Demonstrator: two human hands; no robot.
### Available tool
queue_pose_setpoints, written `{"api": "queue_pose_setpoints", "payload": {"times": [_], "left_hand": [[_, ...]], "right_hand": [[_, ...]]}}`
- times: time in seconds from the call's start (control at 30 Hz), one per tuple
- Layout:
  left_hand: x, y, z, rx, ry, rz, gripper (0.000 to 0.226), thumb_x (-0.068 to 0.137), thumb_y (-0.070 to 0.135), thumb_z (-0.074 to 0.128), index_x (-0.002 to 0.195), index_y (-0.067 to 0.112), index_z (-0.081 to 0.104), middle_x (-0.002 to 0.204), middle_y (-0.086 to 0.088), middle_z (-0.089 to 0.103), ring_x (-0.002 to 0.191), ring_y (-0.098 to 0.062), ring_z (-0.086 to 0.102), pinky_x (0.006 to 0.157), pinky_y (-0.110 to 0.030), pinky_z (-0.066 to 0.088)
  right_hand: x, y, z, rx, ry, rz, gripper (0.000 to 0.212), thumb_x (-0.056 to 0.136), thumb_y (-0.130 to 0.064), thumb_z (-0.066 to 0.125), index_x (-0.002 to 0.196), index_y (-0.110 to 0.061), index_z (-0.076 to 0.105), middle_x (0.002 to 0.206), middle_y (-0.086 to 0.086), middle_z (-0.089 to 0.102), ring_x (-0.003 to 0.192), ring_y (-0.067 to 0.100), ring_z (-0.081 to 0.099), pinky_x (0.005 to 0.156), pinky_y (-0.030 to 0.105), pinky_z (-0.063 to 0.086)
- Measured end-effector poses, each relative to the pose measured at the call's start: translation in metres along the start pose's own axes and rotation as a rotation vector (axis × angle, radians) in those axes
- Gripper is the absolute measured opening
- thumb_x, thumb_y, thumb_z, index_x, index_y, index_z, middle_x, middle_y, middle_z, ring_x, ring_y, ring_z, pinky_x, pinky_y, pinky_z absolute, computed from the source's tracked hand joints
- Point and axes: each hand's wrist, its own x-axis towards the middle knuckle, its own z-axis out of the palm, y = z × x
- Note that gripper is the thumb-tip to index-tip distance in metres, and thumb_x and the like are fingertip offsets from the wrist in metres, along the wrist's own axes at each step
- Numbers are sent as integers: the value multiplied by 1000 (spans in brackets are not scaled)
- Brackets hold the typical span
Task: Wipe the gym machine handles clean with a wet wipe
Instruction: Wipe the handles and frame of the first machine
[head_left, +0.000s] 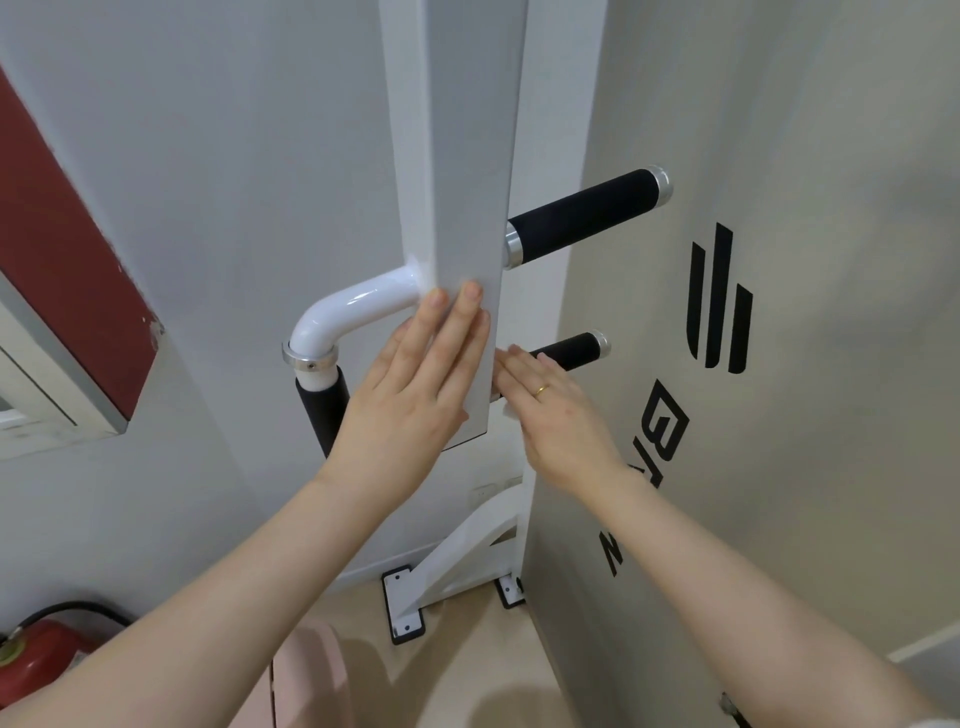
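Head view shows us a white gym machine seen from above, and we describe it from left to right. At the far left edge we see a red panel (62, 249) on the wall, and low in the corner a red fire extinguisher (36, 654) on the floor. Next comes a bent white tube (343, 312) that leaves the white post (457, 208) and turns down into a black left handle (324, 410), which hangs upright and is touched by no hand. Our left hand (415, 384) lies flat on the front face of the post, its fingers straight and close together, holding nothing. Just right of the post, our right hand (550, 410) reaches to the lower black handle (569, 351), which sticks out to the right. A small white piece of the wet wipe (508, 412) shows under this hand, beside the edge of the post, and the fingers seem to bend over it and the inner end of that handle; we cannot tell how firmly they grip. A ring (542, 391) is on one finger. Higher up, the upper black handle (587, 215) also points right and is free. At the far right stands a beige panel (810, 260) with black letters.
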Motion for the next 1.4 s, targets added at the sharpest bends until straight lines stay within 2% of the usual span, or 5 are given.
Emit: {"api": "queue_pose_setpoints", "payload": {"times": [0.57,0.7,1.03,1.2,1.4], "left_hand": [[-3,8,-25,-73,16,2,103,58,33,83,140,5,27,150,-9,16,143,-21,-11,115,-36,6],[-7,14,-37,-88,71,18,89,67,35,77,138,6,33,149,-9,22,141,-26,9,114,-35,11],[36,-1,-77,-445,362,-153,34,80,12,61,112,12,50,124,-9,42,103,-28,44,80,-35,41],[64,-16,-93,-803,291,-407,68,81,20,66,135,27,26,144,-11,29,123,-21,36,102,-33,33],[66,-23,-87,-858,271,-389,80,81,15,69,144,20,21,146,-8,29,129,-27,38,94,-47,48]], "right_hand": [[-2,28,-57,-52,-135,323,22,95,-10,41,109,-16,57,84,-1,56,89,20,55,109,33,27],[-7,-8,-66,476,236,667,17,94,-23,47,84,-18,61,67,-2,56,68,16,51,55,17,37],[23,-36,-158,1026,960,747,20,90,-14,56,74,-25,59,72,-12,62,69,2,57,70,19,47],[44,-27,-147,137,319,207,32,89,-11,38,110,-7,61,116,4,65,114,20,53,94,25,37],[50,2,-148,106,-9,19,42,92,-25,24,114,-13,58,110,0,61,109,24,52,94,33,40]]}}
